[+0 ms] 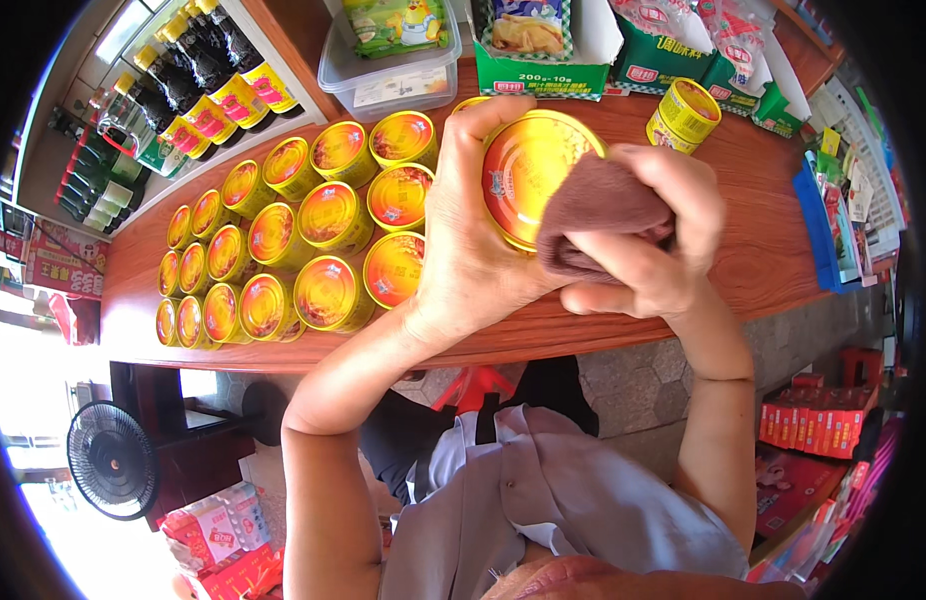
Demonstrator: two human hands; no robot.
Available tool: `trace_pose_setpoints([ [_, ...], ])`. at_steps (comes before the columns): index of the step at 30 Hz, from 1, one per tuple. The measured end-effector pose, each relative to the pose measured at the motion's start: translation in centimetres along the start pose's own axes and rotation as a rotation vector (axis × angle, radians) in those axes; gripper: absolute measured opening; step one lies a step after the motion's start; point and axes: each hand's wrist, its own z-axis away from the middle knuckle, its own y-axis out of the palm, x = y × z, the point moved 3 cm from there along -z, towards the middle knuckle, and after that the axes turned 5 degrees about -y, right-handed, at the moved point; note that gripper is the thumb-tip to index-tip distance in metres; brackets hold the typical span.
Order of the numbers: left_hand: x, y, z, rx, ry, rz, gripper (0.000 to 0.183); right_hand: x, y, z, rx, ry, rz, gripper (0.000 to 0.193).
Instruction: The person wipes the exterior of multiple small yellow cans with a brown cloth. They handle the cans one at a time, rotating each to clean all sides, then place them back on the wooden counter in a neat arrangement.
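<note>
Left hand (pixel 473 250) clamped around a round yellow tin (pixel 528 170), fingers wrapped over its top rim, lid tilted toward the camera; the tin is held up above the wooden surface (pixel 753 250), not resting on it. Right hand (pixel 648 250) closed on a brown cloth (pixel 598 215), which is pressed against the lower right of the tin's lid.

Rows of matching tins (pixel 283 250) stand on the surface left of the hands, lids up, touching or just beside each other. One more tin (pixel 685 113) stands apart, upper right.

Containers at the far edge: clear plastic tub (pixel 388 70), lid on, with a green packet (pixel 395 22) lying on top; green cardboard box (pixel 543 60), open, holding packets. Dark bottles (pixel 198 80) with yellow labels on a shelf, upper left.
</note>
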Motion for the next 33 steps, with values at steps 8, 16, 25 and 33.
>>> trace_pose_setpoints([
  [8, -1.3, 0.7, 0.3, 0.089, 0.256, -0.374, 0.095, -3.0, -0.3, 0.1, 0.175, 0.417, -0.344, 0.091],
  [16, 0.2, -0.3, -0.4, 0.02, 0.247, -0.511, 0.111, -1.3, 0.5, -0.6, 0.214, 0.363, -0.111, 0.086],
  [25, 0.1, 0.4, 0.1, 0.173, 0.168, -0.2, 0.12, -2.1, -2.4, 1.7, -0.005, 0.488, -0.399, 0.072],
  [33, -0.9, -1.2, -0.2, 0.313, 0.067, -0.886, 0.071, -5.4, -8.8, 13.7, -0.153, 1.073, -0.146, 0.057],
])
